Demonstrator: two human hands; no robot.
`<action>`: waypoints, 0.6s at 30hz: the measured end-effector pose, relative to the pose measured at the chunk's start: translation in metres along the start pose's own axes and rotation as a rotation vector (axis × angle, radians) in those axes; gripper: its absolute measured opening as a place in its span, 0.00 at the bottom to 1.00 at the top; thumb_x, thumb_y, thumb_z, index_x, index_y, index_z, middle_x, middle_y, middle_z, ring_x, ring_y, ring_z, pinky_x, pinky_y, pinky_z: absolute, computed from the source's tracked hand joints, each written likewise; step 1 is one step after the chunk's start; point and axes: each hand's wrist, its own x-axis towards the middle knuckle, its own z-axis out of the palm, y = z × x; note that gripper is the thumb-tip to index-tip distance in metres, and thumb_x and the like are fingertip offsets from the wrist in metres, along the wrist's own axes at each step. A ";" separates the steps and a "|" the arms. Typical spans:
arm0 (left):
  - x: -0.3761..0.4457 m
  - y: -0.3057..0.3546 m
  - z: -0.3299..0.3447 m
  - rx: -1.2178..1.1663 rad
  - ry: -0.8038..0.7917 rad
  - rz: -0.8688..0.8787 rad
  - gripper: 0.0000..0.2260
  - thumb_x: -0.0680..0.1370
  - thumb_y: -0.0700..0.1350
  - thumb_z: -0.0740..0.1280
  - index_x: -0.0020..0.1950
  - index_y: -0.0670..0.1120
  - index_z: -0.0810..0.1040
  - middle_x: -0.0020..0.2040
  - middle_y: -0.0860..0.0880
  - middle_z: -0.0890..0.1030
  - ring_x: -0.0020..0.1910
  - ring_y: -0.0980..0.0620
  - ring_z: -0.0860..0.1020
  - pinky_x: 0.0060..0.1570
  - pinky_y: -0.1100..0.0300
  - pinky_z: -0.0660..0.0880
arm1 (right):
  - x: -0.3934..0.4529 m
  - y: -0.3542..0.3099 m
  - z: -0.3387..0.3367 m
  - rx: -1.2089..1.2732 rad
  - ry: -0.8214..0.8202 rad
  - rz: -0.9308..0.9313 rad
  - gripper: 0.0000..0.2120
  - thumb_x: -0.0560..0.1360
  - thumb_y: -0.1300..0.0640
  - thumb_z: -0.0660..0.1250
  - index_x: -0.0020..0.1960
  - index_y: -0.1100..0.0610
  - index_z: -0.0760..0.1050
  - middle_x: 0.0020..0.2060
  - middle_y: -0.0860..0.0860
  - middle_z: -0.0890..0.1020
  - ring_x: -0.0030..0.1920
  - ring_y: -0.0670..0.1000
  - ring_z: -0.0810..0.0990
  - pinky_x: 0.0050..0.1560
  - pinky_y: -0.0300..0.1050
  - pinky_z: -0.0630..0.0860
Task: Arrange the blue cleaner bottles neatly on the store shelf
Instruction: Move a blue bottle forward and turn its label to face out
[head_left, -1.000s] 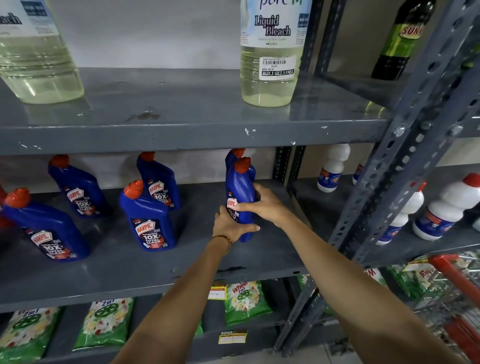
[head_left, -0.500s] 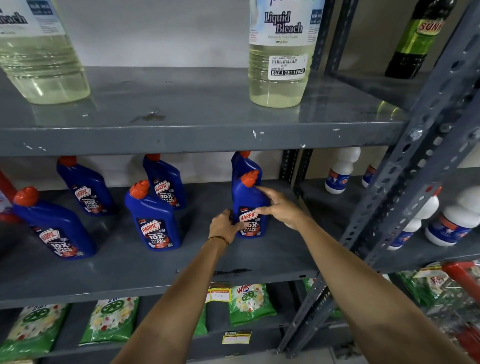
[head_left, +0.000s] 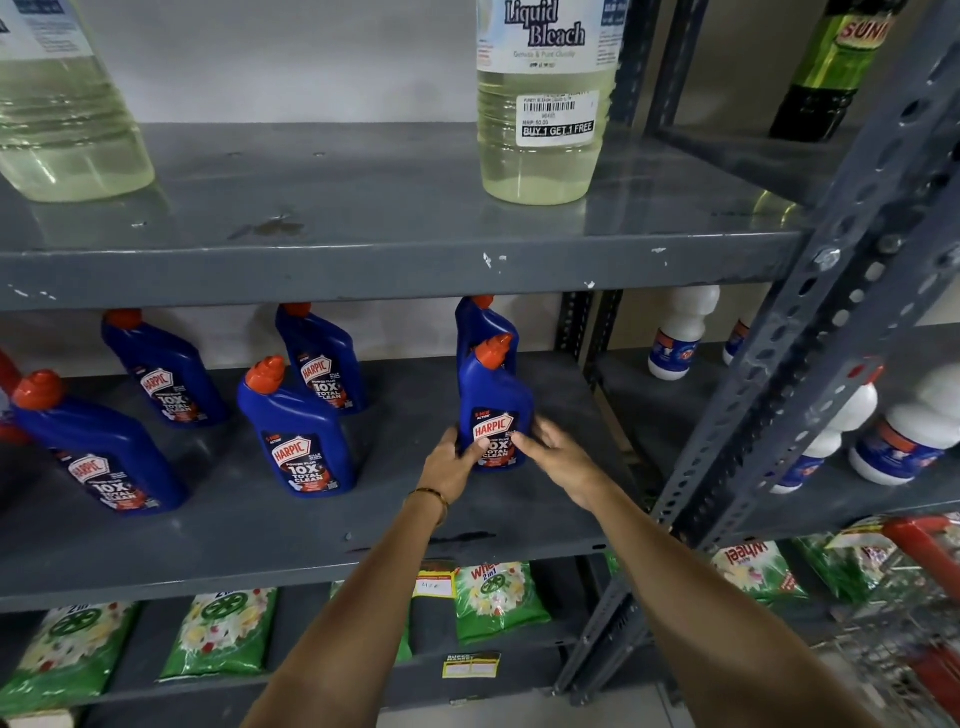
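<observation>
Both your hands frame the front blue bottle (head_left: 496, 410) at centre frame: left hand (head_left: 451, 465) cupping its base, right hand (head_left: 553, 451) open, fingertips on the label. Push carelessly and it could knock the bottle behind (head_left: 480, 327) over.

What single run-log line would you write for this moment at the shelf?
stage: straightening | left hand: on front blue bottle | right hand: fingertips at its label | bottle: upright on middle shelf, another blue bottle behind
</observation>
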 end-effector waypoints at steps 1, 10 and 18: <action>0.001 0.000 0.000 -0.014 0.005 0.002 0.18 0.77 0.48 0.63 0.64 0.42 0.68 0.62 0.41 0.76 0.56 0.48 0.75 0.57 0.57 0.73 | 0.001 0.000 0.001 0.023 0.012 -0.003 0.28 0.75 0.53 0.65 0.73 0.52 0.61 0.69 0.50 0.70 0.64 0.45 0.69 0.67 0.47 0.68; 0.008 -0.014 0.010 -0.138 0.044 -0.042 0.14 0.77 0.45 0.65 0.59 0.39 0.70 0.57 0.42 0.78 0.54 0.47 0.76 0.53 0.58 0.72 | 0.018 0.021 0.009 0.018 0.065 0.081 0.27 0.72 0.43 0.66 0.69 0.49 0.66 0.63 0.47 0.73 0.63 0.49 0.73 0.68 0.52 0.69; 0.000 -0.017 0.013 -0.141 0.058 -0.055 0.13 0.77 0.46 0.65 0.57 0.42 0.71 0.54 0.47 0.77 0.53 0.50 0.76 0.53 0.58 0.72 | 0.008 0.025 0.011 0.048 0.073 0.029 0.23 0.74 0.46 0.64 0.66 0.52 0.69 0.59 0.49 0.76 0.56 0.47 0.75 0.56 0.40 0.72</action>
